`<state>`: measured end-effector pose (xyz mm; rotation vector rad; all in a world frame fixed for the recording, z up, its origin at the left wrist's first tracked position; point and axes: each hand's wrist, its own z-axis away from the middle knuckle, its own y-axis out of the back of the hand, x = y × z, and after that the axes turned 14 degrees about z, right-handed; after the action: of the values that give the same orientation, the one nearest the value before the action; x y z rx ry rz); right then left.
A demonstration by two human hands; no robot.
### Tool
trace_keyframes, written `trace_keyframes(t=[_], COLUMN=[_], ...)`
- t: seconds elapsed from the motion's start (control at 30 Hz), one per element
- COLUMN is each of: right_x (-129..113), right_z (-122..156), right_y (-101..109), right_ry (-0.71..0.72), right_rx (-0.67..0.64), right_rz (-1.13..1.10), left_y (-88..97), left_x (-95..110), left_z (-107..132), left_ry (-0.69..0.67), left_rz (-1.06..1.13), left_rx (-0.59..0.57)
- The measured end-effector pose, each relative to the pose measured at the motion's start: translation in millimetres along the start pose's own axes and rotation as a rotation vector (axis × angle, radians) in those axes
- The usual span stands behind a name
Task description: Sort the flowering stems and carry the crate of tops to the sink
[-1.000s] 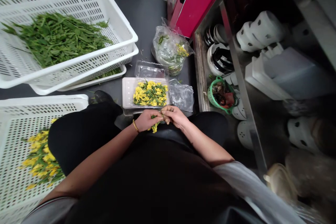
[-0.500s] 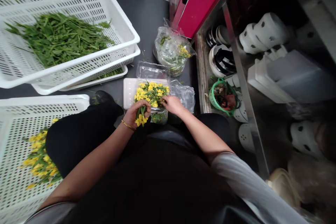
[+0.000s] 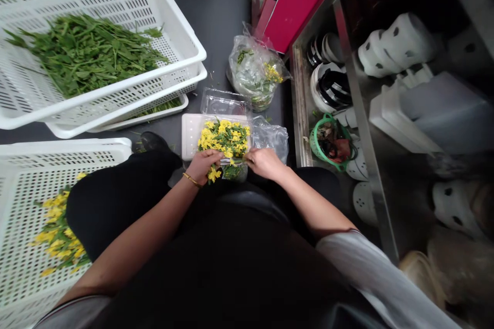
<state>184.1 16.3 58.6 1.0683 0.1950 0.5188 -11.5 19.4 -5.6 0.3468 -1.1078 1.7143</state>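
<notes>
A clear plastic box full of yellow flowers rests on a white upturned container, its clear lid folded back on the far side. My left hand is closed around yellow-flowered stems, by the box's near left corner. At the near right corner is my right hand, fingers pinched together; what they grip, perhaps the box's edge or a stem, is too small to make out. Below the box, between my hands, more green stems and small flowers show.
White stacked baskets with green leafy stems stand at the far left. Nearer, another white basket holds yellow flowers. A plastic bag of stems sits ahead. Metal shelving with dishes and a green basket runs along the right.
My right hand has moved from over the flowers back to the box's near right corner. My left hand has shifted slightly right, still holding stems. The view has moved slightly.
</notes>
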Motion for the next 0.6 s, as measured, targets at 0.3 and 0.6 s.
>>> trace_keyframes(t=[0.3,0.6], right_x=[-29,-28], right_z=[34,17], right_y=[5,-40], right_ry=[0.092,-0.242], right_rx=[0.064,0.164], right_rz=[-0.087,-1.186], left_y=[-12.0,-10.1], left_x=[-4,-6], left_z=[17,26], left_ry=[0.056,0.202], left_rz=[-0.578,0.016], left_rx=[-0.540,-0.471])
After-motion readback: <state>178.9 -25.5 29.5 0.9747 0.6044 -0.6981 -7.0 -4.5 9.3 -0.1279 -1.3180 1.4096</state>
